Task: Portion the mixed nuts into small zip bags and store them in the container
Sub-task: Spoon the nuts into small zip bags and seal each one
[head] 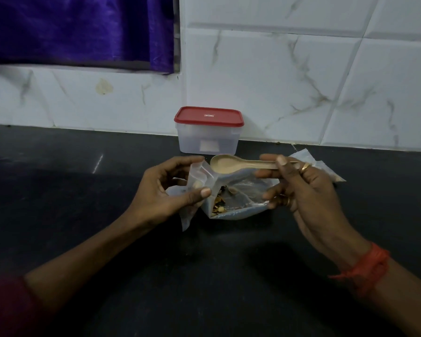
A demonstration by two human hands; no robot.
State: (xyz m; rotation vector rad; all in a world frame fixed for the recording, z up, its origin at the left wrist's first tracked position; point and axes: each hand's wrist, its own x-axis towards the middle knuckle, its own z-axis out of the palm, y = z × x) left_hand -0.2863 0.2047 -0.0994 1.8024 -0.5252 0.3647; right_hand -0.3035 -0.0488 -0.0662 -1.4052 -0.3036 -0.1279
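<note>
Head view. A black countertop (107, 239) runs along a white marbled tile wall (301, 81), and a purple curtain (78, 30) hangs at the upper left.

A clear rectangular plastic container (207, 142) stands at the back against the wall with its red lid (208, 116) seated on it.

A larger clear plastic bag (248, 190) lies on the countertop in front of the container, between the two hands. The mixed nuts (218, 203) are gathered at its left end.

The left hand (165, 190) holds a small clear zip bag (197, 173) upright above that left end. Its thumb and curled fingers pinch the bag on either side, near its mouth.

The right hand (309, 190) grips the handle of a beige plastic spoon (229, 164) between thumb and forefinger. The spoon lies level, with its bowl just beside the small bag's mouth. The lower fingers are curled over the right end of the larger bag; actual contact cannot be confirmed.

An orange-red thread band (365, 268) is on the right wrist.

Spare clear bags (326, 166) lie behind the right hand, partly hidden by it.
</note>
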